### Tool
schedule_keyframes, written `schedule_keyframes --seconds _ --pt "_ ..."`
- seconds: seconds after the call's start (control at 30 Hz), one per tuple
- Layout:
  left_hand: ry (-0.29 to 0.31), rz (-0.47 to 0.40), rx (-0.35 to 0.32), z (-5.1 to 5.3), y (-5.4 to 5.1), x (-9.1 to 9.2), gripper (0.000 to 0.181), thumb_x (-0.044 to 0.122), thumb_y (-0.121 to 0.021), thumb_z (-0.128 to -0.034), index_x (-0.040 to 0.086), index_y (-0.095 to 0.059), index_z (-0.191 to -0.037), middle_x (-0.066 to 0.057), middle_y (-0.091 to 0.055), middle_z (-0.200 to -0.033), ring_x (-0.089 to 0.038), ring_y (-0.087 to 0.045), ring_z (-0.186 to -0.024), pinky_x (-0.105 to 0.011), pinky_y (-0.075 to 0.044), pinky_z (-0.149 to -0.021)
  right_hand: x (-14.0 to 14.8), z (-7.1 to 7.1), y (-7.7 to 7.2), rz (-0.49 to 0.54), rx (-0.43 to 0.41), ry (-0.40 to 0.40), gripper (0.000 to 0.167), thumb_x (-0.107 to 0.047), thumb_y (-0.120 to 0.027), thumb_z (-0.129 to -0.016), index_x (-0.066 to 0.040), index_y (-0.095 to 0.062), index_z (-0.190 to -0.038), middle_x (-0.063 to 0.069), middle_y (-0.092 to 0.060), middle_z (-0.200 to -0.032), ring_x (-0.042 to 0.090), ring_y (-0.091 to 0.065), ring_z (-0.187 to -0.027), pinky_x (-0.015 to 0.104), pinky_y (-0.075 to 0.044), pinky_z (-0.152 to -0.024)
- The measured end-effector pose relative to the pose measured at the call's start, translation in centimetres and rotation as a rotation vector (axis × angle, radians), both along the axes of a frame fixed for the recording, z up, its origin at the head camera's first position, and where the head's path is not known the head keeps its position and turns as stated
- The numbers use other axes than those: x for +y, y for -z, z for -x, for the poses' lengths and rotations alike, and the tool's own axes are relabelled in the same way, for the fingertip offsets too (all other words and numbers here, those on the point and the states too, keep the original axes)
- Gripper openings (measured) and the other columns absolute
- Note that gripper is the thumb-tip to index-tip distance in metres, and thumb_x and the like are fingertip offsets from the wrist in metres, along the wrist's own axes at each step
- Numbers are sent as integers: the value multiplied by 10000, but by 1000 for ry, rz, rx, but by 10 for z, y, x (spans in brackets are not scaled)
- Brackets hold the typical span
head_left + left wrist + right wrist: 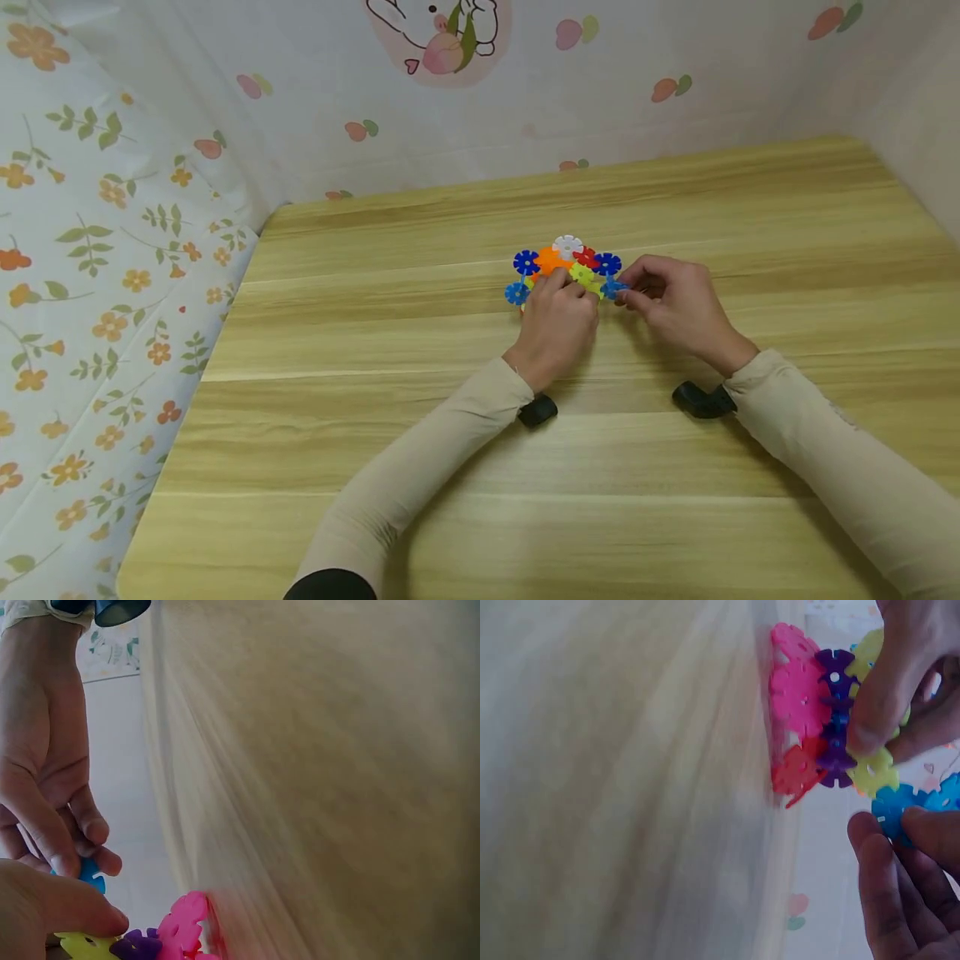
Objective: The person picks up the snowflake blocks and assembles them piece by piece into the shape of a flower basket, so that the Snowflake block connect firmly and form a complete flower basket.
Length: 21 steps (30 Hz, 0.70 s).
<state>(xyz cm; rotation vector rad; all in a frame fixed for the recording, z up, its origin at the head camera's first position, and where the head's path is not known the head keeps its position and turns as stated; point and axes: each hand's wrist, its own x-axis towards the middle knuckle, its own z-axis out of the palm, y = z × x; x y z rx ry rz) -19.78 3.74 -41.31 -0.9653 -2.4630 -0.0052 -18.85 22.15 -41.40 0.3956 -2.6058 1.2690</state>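
A build of interlocking plastic snowflake discs [567, 247] stands on the wooden table, with white, orange, red, yellow and blue discs showing in the head view. My left hand [557, 327] grips its near side, thumb on a yellow disc [874, 774] in the right wrist view. At the build's right end, my right hand [681, 307] pinches a light blue disc [895, 814] between thumb and fingers. Dark purple discs [837, 750], pink discs [804, 697] and a red disc [799, 769] form the lower part near the table. My left hand hides the middle of the build in the head view.
The wood-grain table [337, 333] runs back to a printed white cloth [300, 125]. Flowered cloth [112, 292] hangs along the left side. A black wrist camera [538, 411] sits under the left wrist, another black camera [703, 401] under the right.
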Motion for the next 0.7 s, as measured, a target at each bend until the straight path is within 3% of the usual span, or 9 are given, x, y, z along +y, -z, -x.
schedule_keyframes --seconds 0.2,0.4,0.57,0.7 --pt "82 1 26 3 4 -3 248 53 -589 -968 154 -809 -918 45 -779 -912 -122 -698 -933 -258 -543 -811 -1 7 -7 -56 -8 -29 90 88 -709 -857 -1 -704 -852 132 -738 -817 115 -697 -682 83 -519 -634" --pt "131 -16 -31 7 4 -4 246 41 -574 -986 131 -802 -954 27 -780 -948 -130 -694 -970 -248 -543 -814 -4 10 -16 -117 -21 -55 109 74 -716 -846 -23 -691 -804 112 -727 -767 109 -631 -646 128 -490 -576" --pt "151 -42 -96 9 3 -6 238 22 -580 -980 121 -794 -951 11 -770 -973 -141 -680 -1024 -243 -534 -875 -3 17 -19 -48 -163 -81 77 72 -697 -873 24 -670 -819 153 -717 -773 137 -682 -627 191 -545 -575" --pt "146 -35 -84 10 4 -7 253 -2 -575 -970 124 -793 -946 14 -766 -968 -136 -681 -1021 -242 -533 -877 -3 21 -18 24 -267 -98 72 101 -668 -882 49 -649 -836 174 -712 -786 197 -722 -661 259 -589 -614"
